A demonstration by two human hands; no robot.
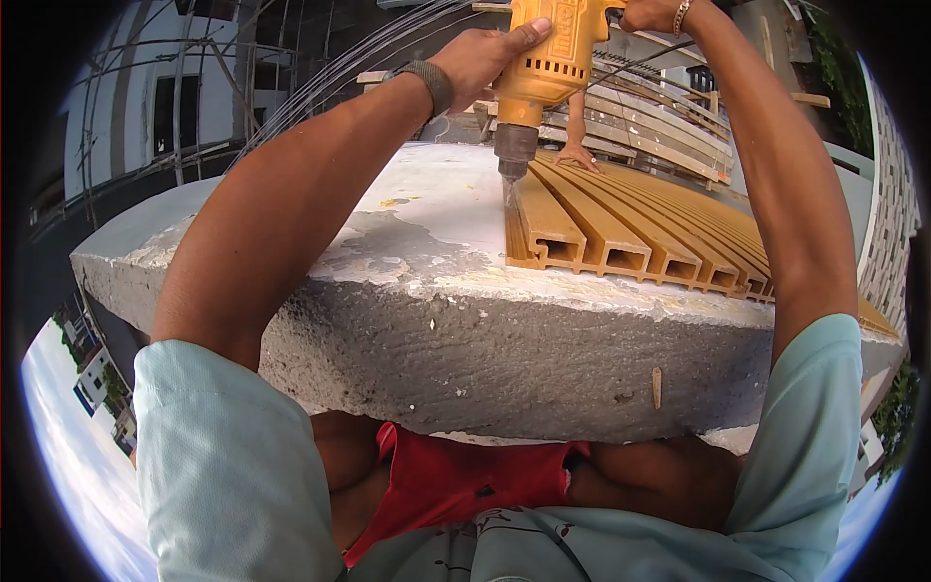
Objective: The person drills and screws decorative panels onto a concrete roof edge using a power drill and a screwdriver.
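A yellow power drill points downward at the top centre, its dark chuck and bit over the left edge of a tan ribbed panel. My left hand grips the side of the drill body, thumb across it. On the drill's handle at the top edge is my right hand, partly cut off by the frame. The panel lies on a rough concrete slab, its hollow channel ends facing me. Where the bit meets the panel is too small to make out.
Another person's hand presses on the panel's far end, just beyond the drill. Wooden planks are stacked behind it. Scaffolding poles stand at the far left. The slab's thick front edge faces my body.
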